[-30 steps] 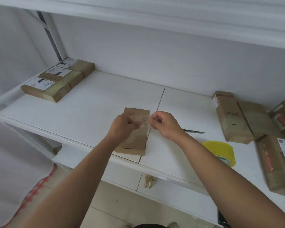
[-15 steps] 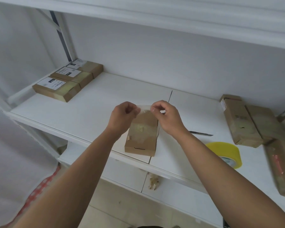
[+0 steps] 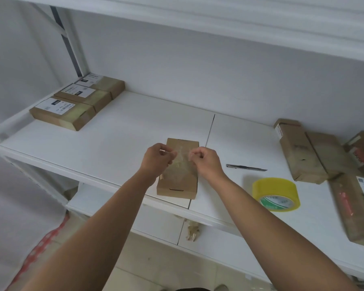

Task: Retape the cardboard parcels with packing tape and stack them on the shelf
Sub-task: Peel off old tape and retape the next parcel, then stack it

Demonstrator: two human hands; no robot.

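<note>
Cardboard parcel [image 3: 178,181] lies flat at the shelf [image 3: 118,131] front edge, long axis running 6 to 12 o'clock, its slotted end facing 6. Brown, plain-topped. Left hand [image 3: 157,161] and right hand [image 3: 206,162] each pinch, with curled fingers, one end of a clear tape strip [image 3: 182,157] stretched crosswise above the parcel. Compared with half a second ago, the strip sits over the parcel's far half instead of its far edge. Yellow tape roll [image 3: 275,194] at 3 o'clock; utility knife [image 3: 246,167] between.
</note>
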